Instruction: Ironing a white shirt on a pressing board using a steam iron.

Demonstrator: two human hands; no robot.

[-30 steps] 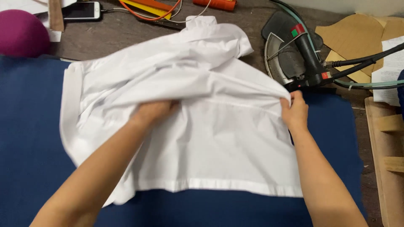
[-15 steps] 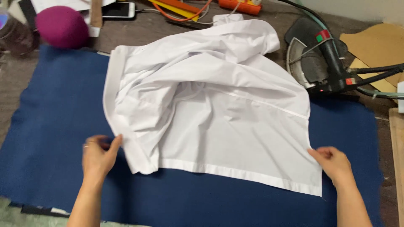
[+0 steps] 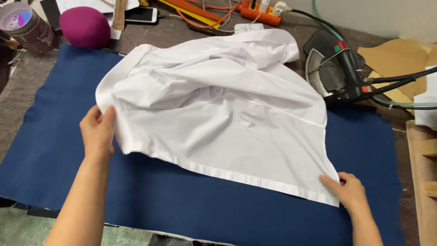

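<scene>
Plainly, the work in hand is spreading a white shirt [image 3: 218, 109] flat on a dark blue cloth [image 3: 191, 200] that covers the surface. At about eight o'clock from the shirt's middle, the left hand [image 3: 98, 132] pinches the garment's left edge, its grip closed on the fabric with the thumb on top and the fingers tucked under, lifting that side a little off the cloth. At roughly four o'clock, the right hand [image 3: 348, 191] holds the lower right corner of the hem, fingers pressed together on the white band; whether the thumb is under the fabric cannot be told.

To do this well, in my judgement, both hands should draw apart evenly so the hem runs straight, keep the lifted left side low, and let the creased middle settle before any smoothing. Tugging one corner harder would skew the hem.

Going left to right along the far edge: a round tin [image 3: 27, 25] at ten o'clock, a magenta ball-like pad [image 3: 84, 27], a phone [image 3: 141, 14], an orange power strip [image 3: 259, 11] at twelve, and a steam iron [image 3: 337, 68] with its hoses at two o'clock, close beside the shirt.

Much is hidden: the collar and sleeves are lost in the bunched folds, and the tin and a wooden piece [image 3: 423, 182] on the right are cut off by the frame.
</scene>
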